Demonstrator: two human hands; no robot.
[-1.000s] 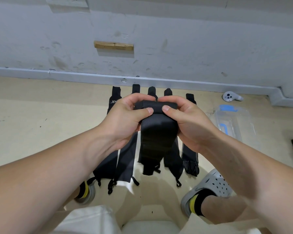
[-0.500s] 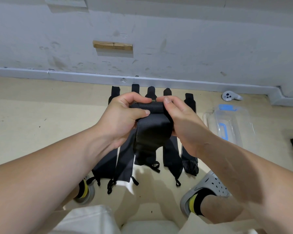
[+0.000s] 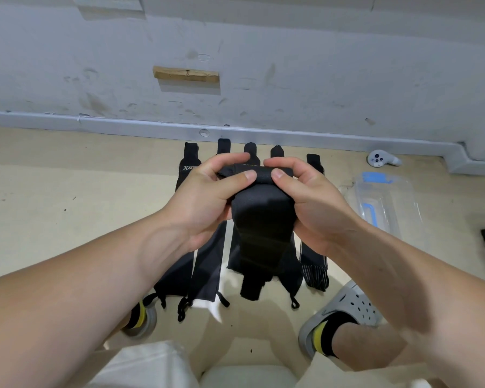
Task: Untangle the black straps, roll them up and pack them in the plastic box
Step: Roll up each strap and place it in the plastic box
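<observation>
The left hand (image 3: 205, 200) is pinching one end of the rolled top of a wide black fabric strap (image 3: 261, 225), held above the floor (image 3: 67, 219). The right hand (image 3: 308, 205) is clamping the other end. Both should be pressing evenly, keeping the edges aligned. The right thumb, hidden half a second ago, is now showing. The clear plastic box (image 3: 389, 200) is lying rightward, seemingly empty.

Bare room: scuffed wall (image 3: 319, 51), beige floor (image 3: 67, 205).
</observation>
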